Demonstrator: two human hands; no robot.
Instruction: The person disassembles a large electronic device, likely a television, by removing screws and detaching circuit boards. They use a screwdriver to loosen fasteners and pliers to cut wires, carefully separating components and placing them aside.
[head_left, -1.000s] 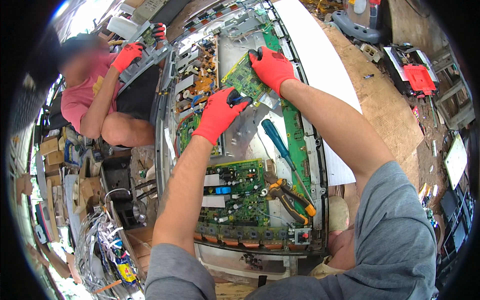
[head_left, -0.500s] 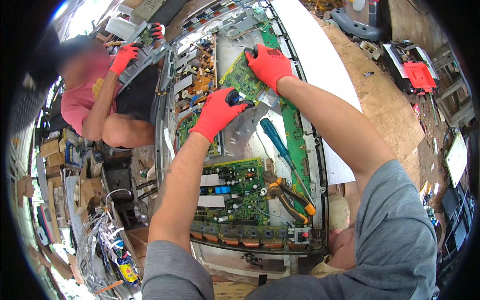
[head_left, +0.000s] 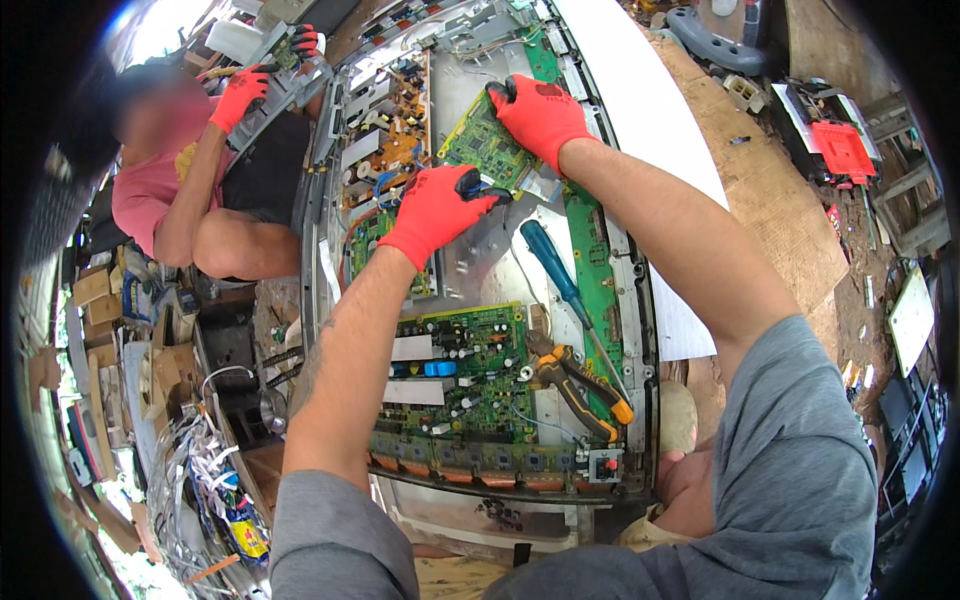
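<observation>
A green circuit board (head_left: pixel 487 140) is tilted above the bare metal back of an opened flat panel chassis (head_left: pixel 475 262). My right hand (head_left: pixel 543 122), in a red glove with black fingertips, grips the board's upper right edge. My left hand (head_left: pixel 440 212), gloved alike, is closed in a pinch at the board's lower edge. What lies between those fingertips is too small to make out. A pale flat ribbon cable (head_left: pixel 540 187) shows at the board's lower right corner. Below the hands lie a blue-handled screwdriver (head_left: pixel 562 283) and pliers (head_left: pixel 573 388) with black and yellow grips.
Another green board (head_left: pixel 475 400) sits at the chassis's near end, a brown power board (head_left: pixel 400 125) at its far left. Across on the left, a seated person (head_left: pixel 170 200) in red gloves holds a grey metal part. A white sheet (head_left: pixel 665 200) and cardboard (head_left: pixel 760 190) lie right.
My left hand has shifted slightly up, staying at the board's lower edge. My right hand keeps its grip on the board. The other person's near hand has moved a little.
</observation>
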